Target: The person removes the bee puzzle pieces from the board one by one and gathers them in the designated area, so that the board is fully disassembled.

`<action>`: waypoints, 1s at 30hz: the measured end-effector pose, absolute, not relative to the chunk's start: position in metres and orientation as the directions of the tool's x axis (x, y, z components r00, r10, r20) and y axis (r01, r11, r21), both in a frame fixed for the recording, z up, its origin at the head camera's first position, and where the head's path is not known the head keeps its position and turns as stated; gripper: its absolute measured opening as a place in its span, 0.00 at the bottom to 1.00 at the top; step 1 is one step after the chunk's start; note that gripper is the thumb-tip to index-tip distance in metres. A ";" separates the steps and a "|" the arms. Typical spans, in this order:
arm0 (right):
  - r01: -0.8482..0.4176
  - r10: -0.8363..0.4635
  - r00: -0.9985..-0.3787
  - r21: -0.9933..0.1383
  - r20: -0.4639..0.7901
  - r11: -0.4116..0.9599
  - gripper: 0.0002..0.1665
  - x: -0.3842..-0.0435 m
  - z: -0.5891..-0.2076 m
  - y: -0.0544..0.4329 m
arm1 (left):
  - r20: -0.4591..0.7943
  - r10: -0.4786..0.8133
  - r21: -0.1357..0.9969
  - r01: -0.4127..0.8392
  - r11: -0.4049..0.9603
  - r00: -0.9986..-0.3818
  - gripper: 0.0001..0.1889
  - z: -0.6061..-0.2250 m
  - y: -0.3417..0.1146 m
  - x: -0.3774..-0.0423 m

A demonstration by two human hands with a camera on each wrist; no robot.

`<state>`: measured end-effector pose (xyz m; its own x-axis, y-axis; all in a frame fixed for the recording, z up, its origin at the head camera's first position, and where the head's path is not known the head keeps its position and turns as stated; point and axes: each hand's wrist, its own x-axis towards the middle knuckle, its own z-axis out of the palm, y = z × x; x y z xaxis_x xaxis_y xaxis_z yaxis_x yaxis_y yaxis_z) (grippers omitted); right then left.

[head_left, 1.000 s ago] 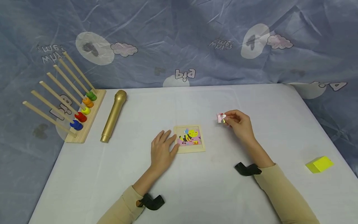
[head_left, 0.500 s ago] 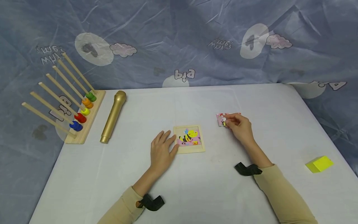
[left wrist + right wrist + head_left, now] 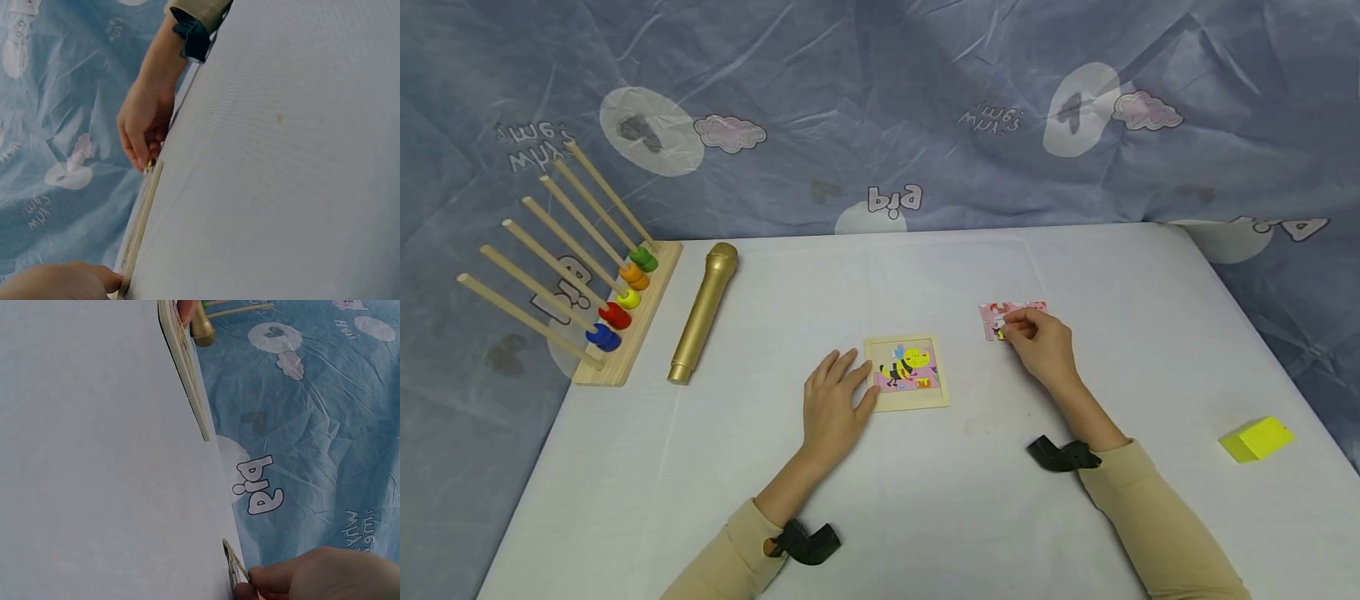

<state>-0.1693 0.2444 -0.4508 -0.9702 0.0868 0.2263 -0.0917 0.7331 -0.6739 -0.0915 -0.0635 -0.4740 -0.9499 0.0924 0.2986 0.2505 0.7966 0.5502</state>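
A small wooden puzzle frame lies mid-table in the head view, its inside showing a yellow-and-black bee picture on pink. My left hand lies at the frame's left side with fingers spread, thumb and index finger touching the rim. To the right of the frame, my right hand pinches a thin puzzle piece between thumb and fingertips; that piece stands tilted in the right wrist view. Pink printed puzzle pieces show around those fingertips, partly hidden by the hand.
At the left stands a wooden counting rack with tall pegs and coloured rings. Beside it lies a gold microphone. A yellow block sits at the far right. Behind the white table hangs a blue-grey printed cloth.
The right hand has lowered slightly toward me, and more of the pink pieces shows around its fingers. My left hand and the frame stay in place.
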 end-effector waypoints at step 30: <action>-0.199 -0.017 -0.957 -0.609 0.291 0.768 0.18 -0.168 -0.453 0.243 | 0.342 0.094 0.546 0.280 0.789 -0.935 0.19 -0.475 -0.064 -0.092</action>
